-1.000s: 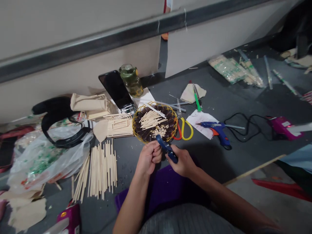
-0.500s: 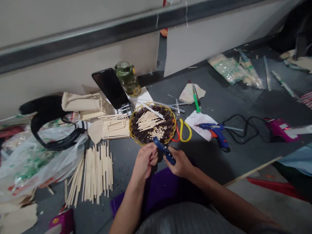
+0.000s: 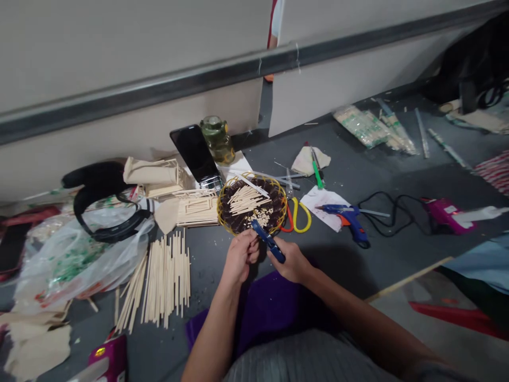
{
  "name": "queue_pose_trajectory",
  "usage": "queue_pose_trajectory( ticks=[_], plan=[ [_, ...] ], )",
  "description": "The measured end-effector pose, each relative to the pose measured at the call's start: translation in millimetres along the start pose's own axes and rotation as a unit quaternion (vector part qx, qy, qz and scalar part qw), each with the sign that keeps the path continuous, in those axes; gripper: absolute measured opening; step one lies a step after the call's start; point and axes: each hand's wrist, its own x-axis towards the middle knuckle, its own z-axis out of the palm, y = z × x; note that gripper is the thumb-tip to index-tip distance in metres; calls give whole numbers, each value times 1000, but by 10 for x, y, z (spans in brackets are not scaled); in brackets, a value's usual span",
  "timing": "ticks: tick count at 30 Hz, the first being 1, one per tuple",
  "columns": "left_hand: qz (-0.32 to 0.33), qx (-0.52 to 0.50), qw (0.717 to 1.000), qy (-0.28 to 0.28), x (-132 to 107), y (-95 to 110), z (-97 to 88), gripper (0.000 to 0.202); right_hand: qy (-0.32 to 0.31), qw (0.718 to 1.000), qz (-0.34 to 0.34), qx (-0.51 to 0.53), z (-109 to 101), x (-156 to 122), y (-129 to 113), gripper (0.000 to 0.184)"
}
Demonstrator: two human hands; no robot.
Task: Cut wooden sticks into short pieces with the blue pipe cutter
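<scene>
1. I see the blue-handled cutter (image 3: 269, 242) as a slim tool with dark blue handles, lying on a slant from upper left to lower right, its nose at the near rim of the round basket (image 3: 221, 220).
2. My right hand (image 3: 293, 261) has its grip wrapped and pressed around the cutter's handles. My left hand (image 3: 240, 256) has its fingers curled together just beside the cutter's nose; whether they pinch a small piece I cannot tell, as whatever sits there is too small to see.
3. The cutter sits low in the middle of the view, just above a purple cloth (image 3: 274, 307) on my lap and in front of the basket.
4. The basket has a yellow wire rim and a dark weave, and holds short pale stick pieces (image 3: 246, 197) and tiny offcuts.
5. Open grey floor (image 3: 358, 276) lies to the right of my right hand; to the left there is a narrow bare strip before the long bamboo sticks (image 3: 163, 278), which lie in a loose row.
6. Behind the basket, close against it, stand a stick-built frame (image 3: 194, 208), a leaning phone (image 3: 195, 153) and a green glass jar (image 3: 217, 139), all near the wall.
7. To the right of the basket lie scissors with yellow and red loops (image 3: 297, 217), touching its rim, then a blue glue gun (image 3: 345, 217) on white paper, with its black cord (image 3: 397, 212) trailing further right.
8. On the left sit a clear plastic bag (image 3: 79, 254) and black headphones (image 3: 103, 212).
</scene>
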Motion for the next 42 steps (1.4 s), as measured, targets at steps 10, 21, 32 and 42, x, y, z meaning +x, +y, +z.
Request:
queue_pose_trajectory(
  ticks=[10, 21, 32, 42],
  plan=[
    [17, 22, 999, 37, 42, 14, -106, 45, -39, 998, 33, 44, -12, 71, -20, 5],
    [98, 113, 984, 100, 2, 7, -191, 28, -190, 851, 212, 442, -281, 93, -209, 28],
    [290, 343, 864, 230, 25, 33, -320, 8, -37, 911, 169, 375, -347, -34, -215, 34],
    [324, 578, 719, 209, 183, 208, -422, 10, -58, 844, 131, 516, 114, -119, 88, 54]
  ],
)
